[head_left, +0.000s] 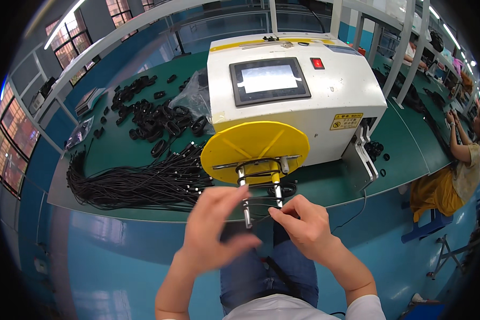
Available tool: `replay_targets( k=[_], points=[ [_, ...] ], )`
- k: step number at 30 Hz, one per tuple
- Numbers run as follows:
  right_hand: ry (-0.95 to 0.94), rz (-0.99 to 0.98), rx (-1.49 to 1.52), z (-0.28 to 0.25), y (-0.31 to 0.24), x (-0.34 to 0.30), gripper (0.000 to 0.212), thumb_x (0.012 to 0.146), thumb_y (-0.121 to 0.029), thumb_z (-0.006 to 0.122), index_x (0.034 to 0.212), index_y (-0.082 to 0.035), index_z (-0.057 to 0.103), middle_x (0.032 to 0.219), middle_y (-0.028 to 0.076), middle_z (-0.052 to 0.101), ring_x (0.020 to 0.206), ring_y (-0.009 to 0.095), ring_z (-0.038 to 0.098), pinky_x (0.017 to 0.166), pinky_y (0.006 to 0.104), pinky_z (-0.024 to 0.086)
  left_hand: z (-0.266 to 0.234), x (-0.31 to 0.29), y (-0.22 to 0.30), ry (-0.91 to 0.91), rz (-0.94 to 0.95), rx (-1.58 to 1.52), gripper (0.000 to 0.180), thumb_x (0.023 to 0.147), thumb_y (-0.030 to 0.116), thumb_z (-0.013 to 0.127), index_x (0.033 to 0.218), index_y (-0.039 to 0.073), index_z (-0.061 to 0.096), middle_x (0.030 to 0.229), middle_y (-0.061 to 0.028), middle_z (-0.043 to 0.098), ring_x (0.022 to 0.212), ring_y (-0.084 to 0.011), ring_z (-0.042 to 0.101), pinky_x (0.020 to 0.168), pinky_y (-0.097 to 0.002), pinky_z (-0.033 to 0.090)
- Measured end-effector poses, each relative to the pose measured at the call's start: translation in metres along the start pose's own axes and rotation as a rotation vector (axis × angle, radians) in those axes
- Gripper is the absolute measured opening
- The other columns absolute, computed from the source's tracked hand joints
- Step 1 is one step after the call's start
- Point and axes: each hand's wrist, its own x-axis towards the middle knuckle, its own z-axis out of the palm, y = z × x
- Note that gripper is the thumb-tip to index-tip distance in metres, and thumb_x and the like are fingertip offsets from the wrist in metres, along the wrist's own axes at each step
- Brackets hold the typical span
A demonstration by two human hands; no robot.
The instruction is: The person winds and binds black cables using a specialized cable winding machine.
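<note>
A black cable (261, 173) is looped around two metal prongs (246, 207) that stick out toward me from a round yellow disc (240, 140). The disc sits on the front of a white winding machine (309, 128). My right hand (308, 226) is beside the right prong, thumb and forefinger pinched on the cable. Left of the left prong is my left hand (208, 229), smeared by motion, its thumb and fingers spread with nothing seen between them. The cable's ends cannot be made out.
A bundle of black cables (138, 178) lies on the green table (109, 152) to the left. Behind it are a heap of black rings (149, 112) and a clear plastic bag (193, 96). A metal bracket (360, 162) stands at the machine's right. Another person (466, 154) sits far right.
</note>
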Motion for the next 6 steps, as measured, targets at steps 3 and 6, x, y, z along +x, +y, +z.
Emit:
replay_targets(
  k=[3, 6],
  points=[
    [-0.049, 0.04, -0.03, -0.006, -0.004, -0.001, 0.032, 0.061, 0.004, 0.068, 0.091, -0.003, 0.068, 0.072, 0.007, 0.054, 0.06, 0.019, 0.058, 0.049, 0.0287, 0.048, 0.018, 0.01, 0.045, -0.272, -0.094, 0.396, 0.08, 0.071, 0.036, 0.074, 0.136, 0.006, 0.038, 0.131, -0.0177, 0.045, 0.119, -0.0322, 0.045, 0.099, -0.0408, 0.037],
    [-0.065, -0.008, -0.012, 0.0, 0.004, -0.004, 0.036, 0.061, 0.0, 0.064, 0.097, 0.002, 0.063, 0.076, 0.007, 0.052, 0.065, 0.018, 0.058, 0.05, 0.0269, 0.046, 0.057, 0.016, 0.021, -0.341, -0.151, 0.862, 0.086, 0.065, 0.03, 0.075, 0.14, 0.014, 0.035, 0.138, -0.016, 0.039, 0.131, -0.0325, 0.034, 0.107, -0.0465, 0.027]
  ],
)
